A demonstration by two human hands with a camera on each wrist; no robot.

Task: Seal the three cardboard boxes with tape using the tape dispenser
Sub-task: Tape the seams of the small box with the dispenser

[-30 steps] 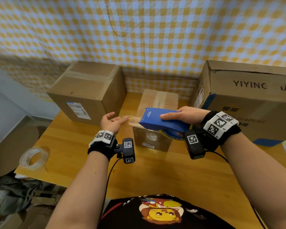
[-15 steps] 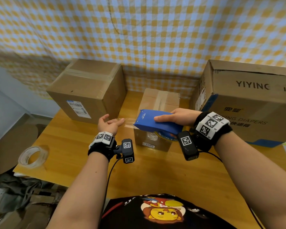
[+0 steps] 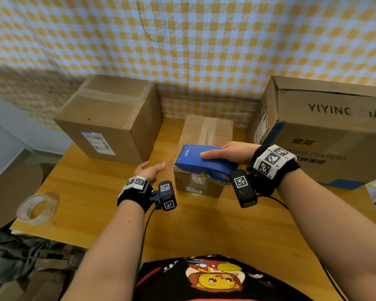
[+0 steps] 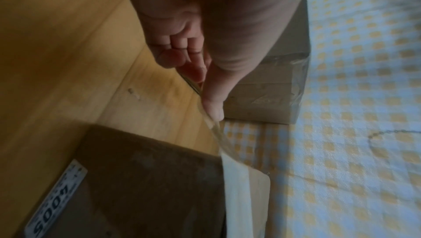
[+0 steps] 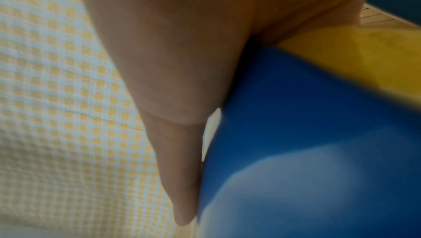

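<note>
Three cardboard boxes stand on the wooden table [image 3: 204, 224]: a medium box [image 3: 109, 120] at the left, a small box [image 3: 206, 133] in the middle with old tape along its top, and a big printed box [image 3: 326, 135] at the right. My right hand [image 3: 224, 152] grips the blue tape dispenser [image 3: 204, 162] over the small box's near top edge, the index finger [image 5: 180, 161] lying along the dispenser [image 5: 307, 152]. Just left of it my left hand [image 3: 156, 167] pinches the free end of the clear tape [image 4: 216, 130], which runs to the small box [image 4: 148, 179].
A spare roll of clear tape [image 3: 37, 208] lies near the table's left front corner. A checked cloth [image 3: 204, 51] hangs behind the boxes. Crumpled material lies on the floor [image 3: 20, 257] at the lower left. Bare tabletop stretches between me and the boxes.
The dispenser has shifted a little left and nearer to me, closing on my left hand. The left hand keeps its pinch on the tape end.
</note>
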